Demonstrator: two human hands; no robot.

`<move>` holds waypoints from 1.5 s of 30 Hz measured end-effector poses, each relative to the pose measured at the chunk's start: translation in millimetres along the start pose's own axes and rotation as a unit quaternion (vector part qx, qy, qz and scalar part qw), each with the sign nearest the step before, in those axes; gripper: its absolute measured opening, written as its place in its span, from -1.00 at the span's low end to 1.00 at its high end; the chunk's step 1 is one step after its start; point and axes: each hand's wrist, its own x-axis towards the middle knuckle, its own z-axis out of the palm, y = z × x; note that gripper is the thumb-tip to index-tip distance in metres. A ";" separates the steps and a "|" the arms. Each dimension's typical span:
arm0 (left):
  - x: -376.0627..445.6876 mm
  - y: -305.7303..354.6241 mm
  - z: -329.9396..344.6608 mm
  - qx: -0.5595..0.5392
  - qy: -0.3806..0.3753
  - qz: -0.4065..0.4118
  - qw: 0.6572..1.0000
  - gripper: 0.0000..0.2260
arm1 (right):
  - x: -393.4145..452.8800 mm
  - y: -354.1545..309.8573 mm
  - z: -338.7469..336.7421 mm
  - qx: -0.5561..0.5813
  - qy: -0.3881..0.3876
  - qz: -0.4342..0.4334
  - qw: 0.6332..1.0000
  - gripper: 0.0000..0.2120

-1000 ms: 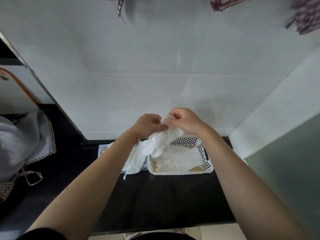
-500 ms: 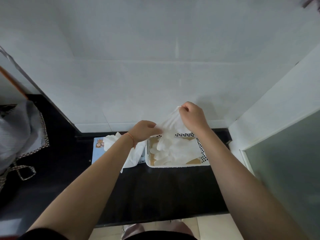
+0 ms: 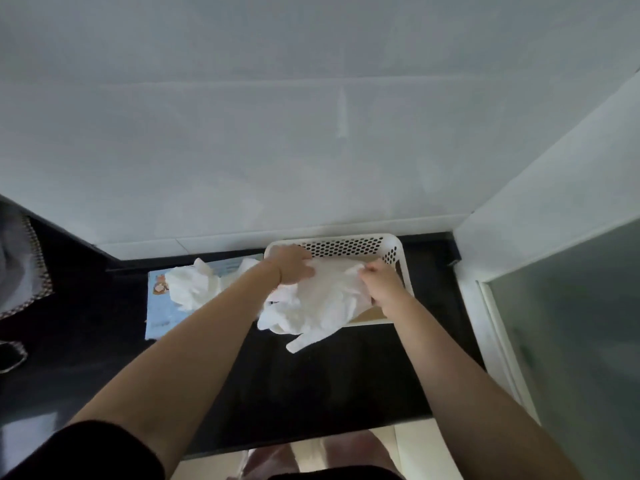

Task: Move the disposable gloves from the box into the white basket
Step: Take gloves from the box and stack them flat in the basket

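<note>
The black counter (image 3: 311, 393) carries your white perforated basket (image 3: 349, 242) against the wall. Left of the basket lies the blue glove box (image 3: 157, 308), more gloves (image 3: 194, 285) bunched on it. In the basket, a glove pile (image 3: 322, 303) spills over its near rim. Your left hand (image 3: 294, 268) presses the pile; your right hand (image 3: 381, 280) pinches its edge.

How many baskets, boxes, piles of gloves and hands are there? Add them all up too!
White basket: 1
Blue glove box: 1
Glove piles: 2 (one on the box, one in the basket)
Hands: 2 (left hand, right hand)
Total: 6
</note>
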 end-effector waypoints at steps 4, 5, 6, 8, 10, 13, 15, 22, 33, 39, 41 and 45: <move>24.3 14.5 29.3 0.011 0.025 0.003 1.000 -0.64 | 18.2 21.8 -6.5 -0.060 0.010 -0.028 0.998 -0.71; 28.8 16.3 33.6 0.023 0.037 0.005 0.999 -0.65 | 22.8 25.4 -7.4 -0.071 0.014 -0.041 0.996 -0.74; 34.6 19.2 36.0 0.032 0.049 0.006 0.998 -0.67 | 27.9 28.5 -9.0 -0.080 0.021 -0.053 0.995 -0.80; 42.6 24.1 38.4 0.054 0.076 0.007 0.996 -0.71 | 33.3 31.9 -9.8 -0.083 0.042 -0.072 0.993 -0.88; 49.4 27.7 40.5 0.092 0.095 0.020 0.991 -0.73 | 36.2 34.3 -10.2 -0.082 0.057 -0.087 0.991 -0.85; 52.6 28.6 46.9 0.124 0.089 0.035 0.988 -0.72 | 35.8 37.1 -8.9 -0.109 0.087 -0.113 0.984 -0.87; 51.9 27.0 51.7 0.134 0.099 0.035 0.986 -0.71 | 35.2 37.7 -6.8 -0.132 0.103 -0.127 0.978 -0.90; 25.7 14.1 63.7 0.180 0.275 0.089 0.940 -0.81 | 44.1 42.3 -3.1 -0.241 0.114 -0.214 0.940 -0.81; 0.1 1.2 69.4 0.125 0.117 -0.073 0.983 -0.75 | 37.6 31.7 -9.1 -0.421 0.066 -0.209 0.880 -0.67; 2.3 10.6 65.6 0.204 0.041 -0.120 0.971 -0.77 | 38.1 32.4 -10.2 -0.519 0.073 -0.239 0.818 -0.74; 2.1 15.5 63.8 0.244 0.059 -0.111 0.962 -0.78 | 38.3 33.0 -10.0 -0.539 0.077 -0.247 0.802 -0.74; 7.9 24.3 71.6 0.195 0.131 -0.014 0.972 -0.75 | 38.6 33.1 -8.0 -0.560 0.091 -0.249 0.785 -0.76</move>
